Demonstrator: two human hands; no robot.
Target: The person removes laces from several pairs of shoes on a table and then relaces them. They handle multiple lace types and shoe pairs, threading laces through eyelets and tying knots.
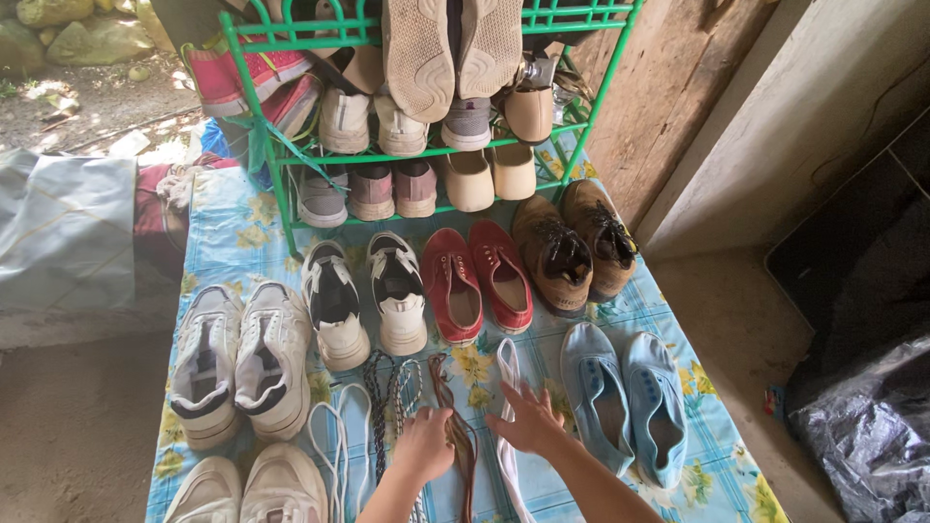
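Beside the pale blue slip-ons [625, 402], left hand [424, 444] is curling its fingers around the brown lace [455, 426] while right hand [528, 421], fingers splayed and holding nothing, is pressing the white lace [508, 373] flat, apparently keeping the laces sorted.

On the cloth [232, 242], twelve shoes are counted in six pairs: two red [477, 281], two brown [573, 249], two blue [625, 399], two black-and-white [366, 298], and four white sneakers [240, 360]. Four laces [387, 407] are laid out. One green rack [291, 155] is seen. Two hands are noted, left [423, 444] and right [528, 422].
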